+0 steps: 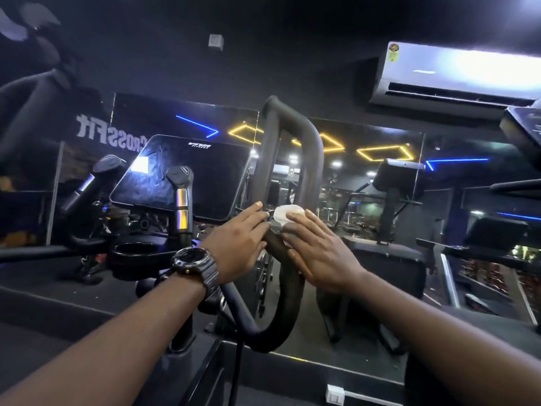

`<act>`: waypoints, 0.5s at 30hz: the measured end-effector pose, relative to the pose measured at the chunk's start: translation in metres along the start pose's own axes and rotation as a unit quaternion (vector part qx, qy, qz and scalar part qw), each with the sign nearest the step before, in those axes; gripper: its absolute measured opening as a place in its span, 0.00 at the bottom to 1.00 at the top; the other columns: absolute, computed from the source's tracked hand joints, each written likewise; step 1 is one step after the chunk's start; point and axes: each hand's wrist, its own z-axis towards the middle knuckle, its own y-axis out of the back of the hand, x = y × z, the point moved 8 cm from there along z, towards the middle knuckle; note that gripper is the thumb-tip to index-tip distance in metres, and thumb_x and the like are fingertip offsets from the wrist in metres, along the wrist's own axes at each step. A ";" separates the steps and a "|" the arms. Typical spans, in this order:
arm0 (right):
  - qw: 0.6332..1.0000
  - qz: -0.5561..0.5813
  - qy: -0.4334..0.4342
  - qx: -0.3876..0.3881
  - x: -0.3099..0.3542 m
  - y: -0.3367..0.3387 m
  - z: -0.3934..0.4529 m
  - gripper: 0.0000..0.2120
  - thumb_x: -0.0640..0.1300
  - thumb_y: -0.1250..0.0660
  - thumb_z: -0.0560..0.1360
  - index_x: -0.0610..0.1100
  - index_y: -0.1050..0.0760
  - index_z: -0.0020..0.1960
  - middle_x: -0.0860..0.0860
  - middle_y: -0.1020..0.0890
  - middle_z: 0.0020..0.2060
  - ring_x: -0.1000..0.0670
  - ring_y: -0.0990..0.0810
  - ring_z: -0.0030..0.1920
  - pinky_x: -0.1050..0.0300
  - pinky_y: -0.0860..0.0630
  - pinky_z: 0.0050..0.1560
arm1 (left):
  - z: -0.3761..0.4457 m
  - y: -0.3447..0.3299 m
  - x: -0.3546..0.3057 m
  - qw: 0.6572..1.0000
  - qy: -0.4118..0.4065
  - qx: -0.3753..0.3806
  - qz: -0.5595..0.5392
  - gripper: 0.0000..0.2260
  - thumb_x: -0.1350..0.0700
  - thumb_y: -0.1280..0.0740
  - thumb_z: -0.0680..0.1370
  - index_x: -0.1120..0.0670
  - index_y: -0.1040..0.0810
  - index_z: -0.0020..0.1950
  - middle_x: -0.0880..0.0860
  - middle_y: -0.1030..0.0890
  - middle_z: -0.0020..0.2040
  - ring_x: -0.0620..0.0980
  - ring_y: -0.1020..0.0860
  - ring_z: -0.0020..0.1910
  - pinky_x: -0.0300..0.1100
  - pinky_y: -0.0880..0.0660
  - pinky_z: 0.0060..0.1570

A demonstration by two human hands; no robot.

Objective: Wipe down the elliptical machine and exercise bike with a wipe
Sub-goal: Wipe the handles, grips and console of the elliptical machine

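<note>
A black looped handlebar (295, 159) of the elliptical machine rises in front of me at the centre. My left hand (238, 244), with a watch on the wrist, rests on the bar's left side, fingers fairly straight. My right hand (317, 252) lies on the bar's right side with straight fingers, pressing a crumpled white wipe (285, 213) against the bar under its fingertips. The machine's dark console screen (187, 174) stands to the left, with two short grips (181, 194) in front of it.
A round black cup holder (137, 250) sits left of my left wrist. A wall mirror (366, 200) behind the machine reflects gym lights and equipment. An air conditioner (456, 74) hangs top right. Another machine's console (524, 127) juts in at the right edge.
</note>
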 end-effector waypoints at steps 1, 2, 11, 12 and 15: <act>1.000 -0.008 0.021 0.018 -0.007 0.000 0.003 0.21 0.51 0.49 0.83 0.44 0.26 0.69 0.48 0.24 0.67 0.47 0.35 0.75 0.45 0.46 0.78 | 0.000 0.000 0.001 1.000 -0.003 0.001 0.001 0.23 0.49 0.46 0.78 0.61 0.23 0.63 0.58 0.24 0.65 0.57 0.32 0.72 0.50 0.36 0.73; 0.999 -0.026 0.029 0.029 -0.021 0.002 0.011 0.23 0.52 0.51 0.84 0.45 0.29 0.72 0.48 0.26 0.70 0.47 0.37 0.76 0.46 0.47 0.78 | 0.001 -0.002 0.001 1.000 -0.005 0.006 -0.002 0.23 0.49 0.47 0.78 0.61 0.23 0.64 0.59 0.25 0.66 0.57 0.33 0.72 0.51 0.36 0.73; 0.939 0.202 -0.253 -0.116 -0.042 0.013 0.026 0.27 0.50 0.53 0.84 0.47 0.59 0.79 0.53 0.62 0.79 0.56 0.68 0.77 0.59 0.64 0.75 | 0.035 0.003 0.015 0.995 0.076 -0.007 -0.064 0.23 0.54 0.43 0.82 0.61 0.36 0.75 0.59 0.45 0.79 0.54 0.51 0.79 0.51 0.47 0.77; 0.930 0.227 -0.259 -0.127 -0.022 0.003 0.012 0.27 0.52 0.55 0.84 0.48 0.62 0.79 0.53 0.65 0.78 0.56 0.69 0.76 0.61 0.65 0.74 | 0.041 0.005 0.016 0.994 0.084 -0.006 -0.068 0.24 0.55 0.43 0.81 0.62 0.38 0.75 0.59 0.47 0.79 0.54 0.52 0.79 0.50 0.48 0.77; 0.929 0.239 -0.252 -0.128 -0.014 -0.011 0.008 0.29 0.55 0.59 0.82 0.46 0.64 0.79 0.51 0.68 0.77 0.51 0.70 0.77 0.53 0.62 0.77 | 0.064 0.003 0.026 0.993 0.104 -0.001 -0.058 0.26 0.58 0.42 0.80 0.63 0.42 0.77 0.61 0.47 0.79 0.55 0.52 0.79 0.50 0.49 0.77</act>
